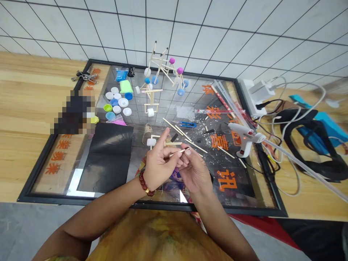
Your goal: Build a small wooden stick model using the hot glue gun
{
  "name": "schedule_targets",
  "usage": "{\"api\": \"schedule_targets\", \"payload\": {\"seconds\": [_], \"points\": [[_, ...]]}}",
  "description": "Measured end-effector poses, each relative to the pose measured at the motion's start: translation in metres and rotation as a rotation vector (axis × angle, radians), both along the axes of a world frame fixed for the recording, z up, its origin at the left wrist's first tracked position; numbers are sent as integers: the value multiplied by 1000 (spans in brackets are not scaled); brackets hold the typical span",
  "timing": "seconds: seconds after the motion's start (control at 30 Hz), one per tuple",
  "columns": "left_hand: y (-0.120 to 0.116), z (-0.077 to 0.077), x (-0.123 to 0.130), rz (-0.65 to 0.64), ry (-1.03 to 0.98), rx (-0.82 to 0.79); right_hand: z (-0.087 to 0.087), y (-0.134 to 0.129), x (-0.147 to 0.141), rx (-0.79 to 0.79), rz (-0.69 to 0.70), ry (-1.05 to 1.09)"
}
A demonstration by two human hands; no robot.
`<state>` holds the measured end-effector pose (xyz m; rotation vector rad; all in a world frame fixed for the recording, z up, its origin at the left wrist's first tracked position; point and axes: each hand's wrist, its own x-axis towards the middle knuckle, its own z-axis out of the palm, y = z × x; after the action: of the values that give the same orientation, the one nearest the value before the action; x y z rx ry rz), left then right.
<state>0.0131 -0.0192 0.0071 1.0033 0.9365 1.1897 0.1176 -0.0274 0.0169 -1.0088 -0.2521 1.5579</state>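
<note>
My left hand [159,161] pinches a thin wooden stick [178,151] between thumb and fingers, its index finger stretched forward. At the stick's dark tip, my right hand [195,168] closes its thumb and fingers. Whether the dark part is paper or paint, I cannot tell. Just beyond my hands lie loose wooden sticks [193,142] and a small black strip [174,137]. A stick piece with a white cap wheel [151,141] is partly hidden behind my left hand. Farther back stand a stick frame [151,97] and a taller stick model [163,67] with pink and blue parts.
A glue gun [241,137] with its cable stands at the right, near a power strip [252,96]. Bottle caps [116,101], clay packets [121,75] and a black sheet [106,157] lie left. A blue cutter [187,124] and white scraps lie mid-table.
</note>
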Motion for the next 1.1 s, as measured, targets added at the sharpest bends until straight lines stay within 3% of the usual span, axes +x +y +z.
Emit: {"api": "schedule_targets", "payload": {"seconds": [0.33, 0.53, 0.73, 0.97, 1.1], "points": [[0, -1, 0, -3, -10, 12, -1, -2, 0, 19, -3, -23], [2, 1, -1, -4, -29, -48, -2, -8, 1, 136, 13, -30], [6, 9, -5, -67, 57, -36, -12, -12, 13, 173, -73, -312], [10, 12, -9, -111, 164, 40, -17, -11, 29, 339, -56, -611], [11, 12, -11, -193, 234, 50, -17, -11, 28, 366, -30, -637]]}}
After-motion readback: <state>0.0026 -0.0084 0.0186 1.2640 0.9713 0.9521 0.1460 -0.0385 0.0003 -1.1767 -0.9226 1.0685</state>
